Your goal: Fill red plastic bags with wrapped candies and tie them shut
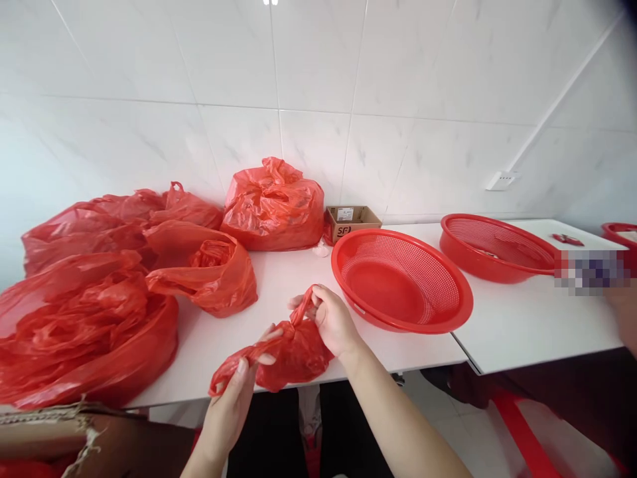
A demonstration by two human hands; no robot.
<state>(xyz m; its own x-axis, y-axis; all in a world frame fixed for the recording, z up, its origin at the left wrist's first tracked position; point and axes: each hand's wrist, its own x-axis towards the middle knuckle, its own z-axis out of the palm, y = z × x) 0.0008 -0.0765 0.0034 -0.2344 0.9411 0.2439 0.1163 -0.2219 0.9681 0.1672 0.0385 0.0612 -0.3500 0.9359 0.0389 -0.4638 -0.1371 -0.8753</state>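
A small red plastic bag [298, 352] rests at the front edge of the white table, its top drawn together into twisted ends. My left hand [236, 388] grips one long twisted end, stretched out to the left. In my right hand [331, 322] the other end is pinched and pulled upward. The bag's body bulges between the two hands; its contents are hidden by the red film. Just beyond my right hand stands a large red plastic basket [383, 292] with perforated sides and nothing inside.
Large red bags [89, 332] crowd the table's left side, with another full bag [273, 206] against the wall. A small cardboard box [348, 226] sits behind the basket. Further right is a second red basket [490, 255], near another person's arm [624, 312]. An open carton [99, 441] stands lower left.
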